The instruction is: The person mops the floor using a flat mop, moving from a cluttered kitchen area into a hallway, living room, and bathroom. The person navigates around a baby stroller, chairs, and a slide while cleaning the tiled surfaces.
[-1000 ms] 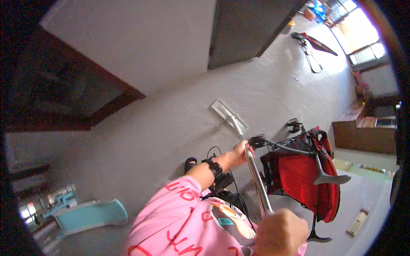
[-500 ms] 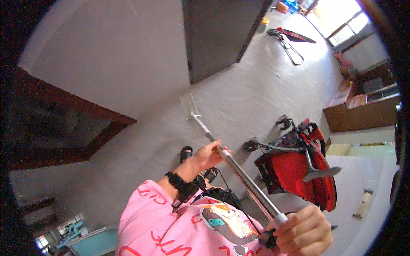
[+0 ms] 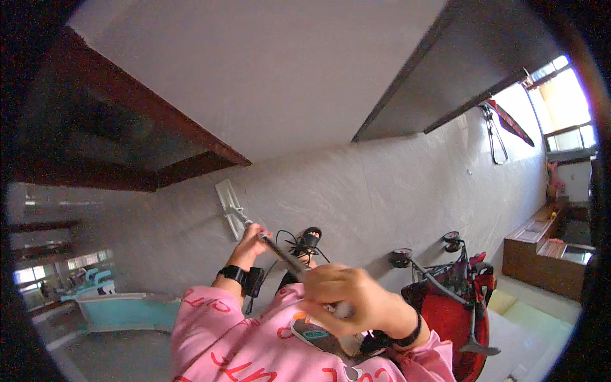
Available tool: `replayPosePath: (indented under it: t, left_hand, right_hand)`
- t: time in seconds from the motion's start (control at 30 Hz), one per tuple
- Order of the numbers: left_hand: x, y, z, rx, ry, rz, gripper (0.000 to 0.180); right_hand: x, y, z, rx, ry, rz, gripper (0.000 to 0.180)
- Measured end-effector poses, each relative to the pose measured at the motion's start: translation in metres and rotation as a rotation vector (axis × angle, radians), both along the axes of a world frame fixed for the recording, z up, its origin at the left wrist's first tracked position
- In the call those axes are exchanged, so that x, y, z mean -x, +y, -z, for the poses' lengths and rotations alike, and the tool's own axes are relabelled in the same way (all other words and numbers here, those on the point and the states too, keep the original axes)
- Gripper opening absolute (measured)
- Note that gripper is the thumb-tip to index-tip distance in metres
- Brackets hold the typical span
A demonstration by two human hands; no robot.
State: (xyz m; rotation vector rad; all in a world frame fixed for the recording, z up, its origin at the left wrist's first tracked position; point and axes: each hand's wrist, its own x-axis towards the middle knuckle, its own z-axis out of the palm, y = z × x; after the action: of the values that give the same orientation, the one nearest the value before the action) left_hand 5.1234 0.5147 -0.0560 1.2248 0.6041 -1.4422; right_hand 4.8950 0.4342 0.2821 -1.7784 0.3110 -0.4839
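A flat mop with a pale rectangular head (image 3: 224, 198) rests on the grey floor in front of me, left of my feet. Its metal pole (image 3: 284, 256) slants up toward my body. My left hand (image 3: 252, 240) is wrapped round the lower part of the pole, not far above the head. Close to my chest, my right hand (image 3: 344, 298) is closed round the pole's upper end, with the fingers slightly smeared by motion. A black sandal (image 3: 312, 236) shows on my foot beyond the pole, with a thin dark cord beside it.
To my right stands a red and black stroller (image 3: 449, 318). A dark door (image 3: 471, 70) is at the wall ahead, a brown-framed opening (image 3: 153, 181) at the left. Behind left is a turquoise tub (image 3: 130, 312). A brown cabinet (image 3: 541, 267) and a folded red item (image 3: 509, 121) lie far right.
My view has turned left, so the door and stroller appear farther right. The mop head has moved left toward the brown frame. Both hands still hold the pole.
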Motion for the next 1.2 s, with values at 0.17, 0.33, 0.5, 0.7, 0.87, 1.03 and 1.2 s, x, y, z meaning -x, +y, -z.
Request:
replayPosePath:
  t: [0.17, 0.33, 0.5, 0.7, 0.87, 1.03, 1.2]
  left_hand:
    - [0.071, -0.052, 0.012, -0.011, 0.03, 0.543, 0.026]
    - [0.189, -0.105, -0.034, -0.029, 0.301, 0.803, 0.029]
    - [0.276, -0.126, -0.054, 0.02, 0.425, 0.986, 0.027]
    - [0.302, -0.142, -0.046, 0.193, 0.513, 0.904, 0.032]
    - [0.244, -0.112, -0.079, 0.278, 0.8, 0.795, 0.043]
    - [0.124, -0.07, -0.072, 0.257, 0.556, 0.5, 0.037]
    - [-0.013, 0.003, -0.026, 0.232, 0.3, -0.056, 0.017]
  right_hand:
    - [0.043, 0.019, -0.035, 0.0, 0.085, 0.619, 0.019]
    - [0.074, 0.043, -0.061, 0.318, -0.118, 1.179, 0.03]
    - [0.074, 0.056, -0.069, 0.558, 0.035, 1.246, 0.03]
    - [0.064, 0.045, -0.063, 0.74, 0.091, 1.119, 0.019]
    - [0.065, 0.044, -0.09, 0.558, -0.342, 1.035, 0.026]
    - [0.055, 0.019, -0.08, 0.341, -0.682, 0.744, 0.018]
    - [-0.034, -0.03, -0.02, -0.203, -0.378, -0.237, 0.018]
